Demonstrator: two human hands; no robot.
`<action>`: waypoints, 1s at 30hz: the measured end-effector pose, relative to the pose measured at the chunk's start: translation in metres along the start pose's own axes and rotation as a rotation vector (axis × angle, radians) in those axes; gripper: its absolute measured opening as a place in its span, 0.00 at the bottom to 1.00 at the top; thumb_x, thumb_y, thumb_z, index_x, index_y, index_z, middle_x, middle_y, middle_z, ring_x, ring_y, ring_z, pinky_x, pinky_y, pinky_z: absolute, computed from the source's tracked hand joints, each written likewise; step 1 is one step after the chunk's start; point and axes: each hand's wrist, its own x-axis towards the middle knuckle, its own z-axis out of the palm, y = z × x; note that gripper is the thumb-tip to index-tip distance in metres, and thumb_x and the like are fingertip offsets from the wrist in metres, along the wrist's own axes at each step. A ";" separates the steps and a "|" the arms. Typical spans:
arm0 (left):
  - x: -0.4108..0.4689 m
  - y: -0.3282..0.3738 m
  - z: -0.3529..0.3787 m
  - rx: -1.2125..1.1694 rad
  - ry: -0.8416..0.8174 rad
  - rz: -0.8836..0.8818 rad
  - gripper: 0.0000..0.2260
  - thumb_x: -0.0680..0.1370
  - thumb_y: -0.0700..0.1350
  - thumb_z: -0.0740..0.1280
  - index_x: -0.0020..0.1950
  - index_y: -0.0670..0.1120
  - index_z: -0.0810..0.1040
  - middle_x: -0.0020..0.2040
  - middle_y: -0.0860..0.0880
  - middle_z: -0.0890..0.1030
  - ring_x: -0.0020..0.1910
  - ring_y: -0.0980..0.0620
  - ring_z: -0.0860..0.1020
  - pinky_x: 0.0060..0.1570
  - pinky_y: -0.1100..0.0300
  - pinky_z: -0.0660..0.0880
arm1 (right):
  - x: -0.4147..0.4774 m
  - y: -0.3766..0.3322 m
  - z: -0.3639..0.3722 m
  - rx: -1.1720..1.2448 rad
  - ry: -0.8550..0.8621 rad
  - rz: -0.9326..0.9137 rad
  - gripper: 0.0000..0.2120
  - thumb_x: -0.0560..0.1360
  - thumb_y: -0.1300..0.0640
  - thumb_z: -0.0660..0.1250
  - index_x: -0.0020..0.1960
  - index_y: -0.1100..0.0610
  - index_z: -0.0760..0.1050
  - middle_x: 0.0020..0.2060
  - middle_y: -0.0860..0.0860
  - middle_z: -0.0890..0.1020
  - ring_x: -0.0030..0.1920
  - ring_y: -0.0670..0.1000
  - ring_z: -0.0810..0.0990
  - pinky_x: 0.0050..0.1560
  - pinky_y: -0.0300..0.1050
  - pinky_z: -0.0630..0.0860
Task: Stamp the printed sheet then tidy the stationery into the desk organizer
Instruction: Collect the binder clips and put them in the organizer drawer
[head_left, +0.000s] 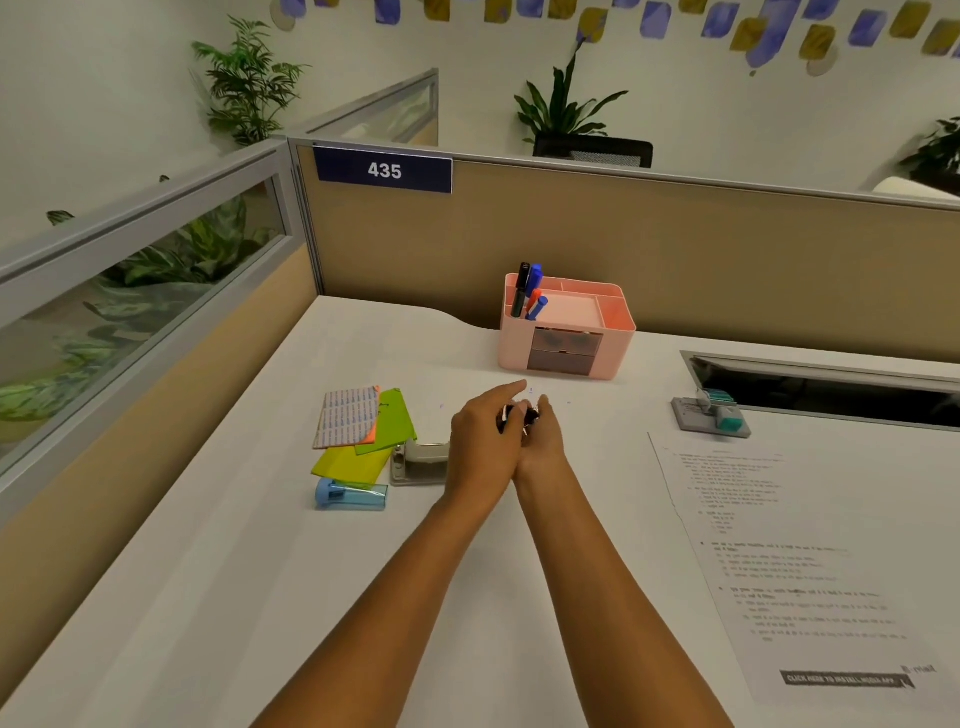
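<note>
Left hand (480, 441), right hand (543, 436) meet over desk (260, 597) — both pinch small black item (521, 415); pink organizer (566, 332) beyond.

An open-plan office cubicle: tan fabric partition panels (623, 249) in grey frames edge the white desk (260, 597), a navy plate reading 435 (384, 170) above its far-left corner

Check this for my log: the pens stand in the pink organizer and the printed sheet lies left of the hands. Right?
No. The head view shows the printed sheet lying right of the left hand and right hand; the pens do stand in the pink organizer.
</note>
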 end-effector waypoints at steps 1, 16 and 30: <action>0.004 -0.002 0.002 0.013 -0.007 0.009 0.15 0.79 0.44 0.62 0.65 0.48 0.74 0.66 0.47 0.76 0.64 0.49 0.75 0.63 0.55 0.71 | 0.007 -0.004 -0.002 0.046 0.026 0.014 0.16 0.79 0.46 0.59 0.43 0.57 0.75 0.39 0.54 0.79 0.46 0.53 0.79 0.59 0.47 0.74; 0.112 0.001 0.053 0.437 -0.190 0.219 0.18 0.79 0.45 0.60 0.70 0.45 0.68 0.69 0.45 0.71 0.66 0.47 0.72 0.66 0.56 0.68 | 0.094 -0.070 0.002 -0.049 0.230 0.011 0.10 0.77 0.58 0.63 0.37 0.59 0.68 0.32 0.52 0.69 0.30 0.47 0.67 0.23 0.33 0.66; 0.157 0.002 0.090 0.569 -0.267 0.323 0.20 0.80 0.42 0.59 0.73 0.45 0.63 0.71 0.45 0.69 0.69 0.46 0.70 0.68 0.53 0.67 | 0.150 -0.075 0.004 0.073 0.102 -0.004 0.11 0.81 0.53 0.54 0.55 0.55 0.72 0.40 0.54 0.78 0.40 0.50 0.76 0.67 0.44 0.71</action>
